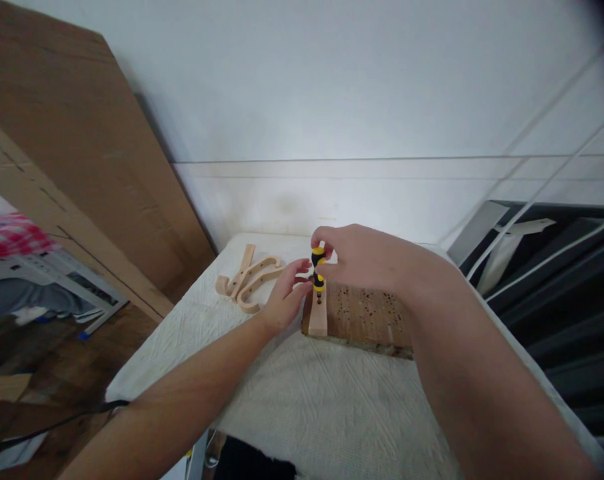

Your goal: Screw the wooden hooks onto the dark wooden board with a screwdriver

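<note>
A black-and-yellow screwdriver (319,270) stands upright in my right hand (352,253), pinched between thumb and fingers near the top of its handle. Its shaft points down at a hole in a pale wooden piece (319,323), which lies along the left end of a thick brown wooden board (365,313). My left hand (287,290) is beside the screwdriver, its fingers curved and apart. Those fingertips come close to the handle; whether they touch it I cannot tell. My right hand and forearm cover part of the board.
Several curved wooden pieces (245,283) with holes lie left of my left hand on the white cloth (302,387). A white wall (302,100) stands behind the table. Large cardboard (97,153) leans at the left; black folded material (572,300) and white cords are at the right.
</note>
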`<state>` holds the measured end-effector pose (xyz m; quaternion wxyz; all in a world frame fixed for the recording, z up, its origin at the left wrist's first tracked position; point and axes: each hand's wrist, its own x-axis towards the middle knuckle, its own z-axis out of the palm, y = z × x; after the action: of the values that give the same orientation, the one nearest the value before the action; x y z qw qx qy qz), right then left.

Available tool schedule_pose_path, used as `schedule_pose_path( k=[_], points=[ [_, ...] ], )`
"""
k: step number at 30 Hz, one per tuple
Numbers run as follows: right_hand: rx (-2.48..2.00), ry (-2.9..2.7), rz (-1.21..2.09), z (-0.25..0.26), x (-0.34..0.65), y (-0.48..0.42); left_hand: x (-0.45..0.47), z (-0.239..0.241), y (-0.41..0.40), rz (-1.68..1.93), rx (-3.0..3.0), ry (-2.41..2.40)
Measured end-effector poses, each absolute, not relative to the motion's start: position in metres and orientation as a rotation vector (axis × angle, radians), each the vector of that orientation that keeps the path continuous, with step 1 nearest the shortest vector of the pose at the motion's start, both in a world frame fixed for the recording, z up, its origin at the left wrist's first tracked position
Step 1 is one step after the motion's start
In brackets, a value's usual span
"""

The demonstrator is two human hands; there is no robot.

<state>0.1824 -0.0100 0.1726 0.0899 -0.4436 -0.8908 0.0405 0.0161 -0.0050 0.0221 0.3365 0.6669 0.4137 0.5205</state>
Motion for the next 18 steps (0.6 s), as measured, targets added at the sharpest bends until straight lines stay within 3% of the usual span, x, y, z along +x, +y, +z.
schedule_pose_path(
  k=[3,12,15,18],
  points=[
    [-1.212,-2.669,0.234,0.167,0.179,-0.007,0.017,0.019,-0.002,1.242,1.797,0.980],
    [-1.164,-2.183,0.124,0.198,0.204,-0.022,0.010,0.007,0.000,1.080,1.896,1.101],
    [-1.030,-1.968,0.016,0.205,0.209,-0.034,0.012,0.006,-0.001,1.070,1.859,1.074],
    [-1.173,-2.026,-0.188,0.205,0.207,-0.046,0.015,0.008,-0.002,1.097,1.821,1.110]
  ],
)
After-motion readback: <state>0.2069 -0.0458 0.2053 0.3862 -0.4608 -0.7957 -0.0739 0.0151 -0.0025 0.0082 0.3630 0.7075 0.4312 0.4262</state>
